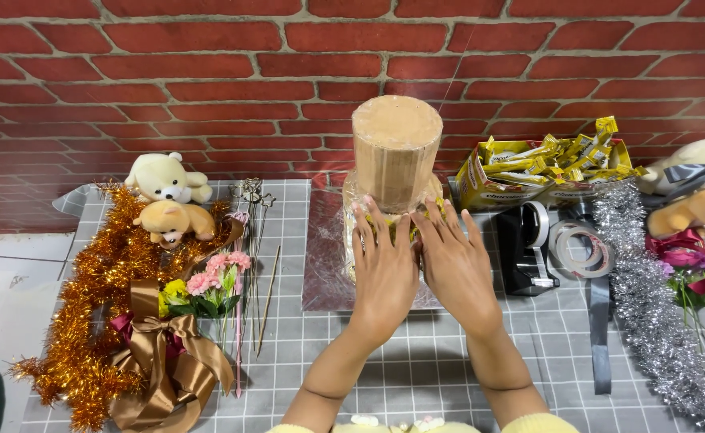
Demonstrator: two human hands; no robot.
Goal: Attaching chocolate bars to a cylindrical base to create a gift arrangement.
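A: What is seen in the head view at the middle of the table?

B: A two-tiered brown cylinder stand (396,148) is seen upright on a silver board (328,265), close to the red brick wall (168,72). Its wider lower tier is wrapped in clear film, with yellow packets showing through.

A: How are the hands placed?

B: The left hand (384,269) and the right hand (456,265) are laid flat, side by side, against the front of the lower tier. The fingers (368,220) are held straight and slightly spread; nothing is clamped, only pressed.

A: What is found to the left?

B: Orange tinsel (88,321) is heaped on the grey checked tablecloth (448,361), with a white teddy bear (164,176) and a tan teddy bear (176,220) on it. A bronze ribbon bow (164,361), small pink and yellow flowers (208,289) and thin wooden sticks (268,301) are laid just beside.

A: And to the right?

B: A yellow box of wrapped bars (545,164) is set near the stand. A black tape dispenser (525,248), tape rolls (581,244) and silver tinsel (649,313) are seen beyond, with more plush toys (701,200) at the edge.
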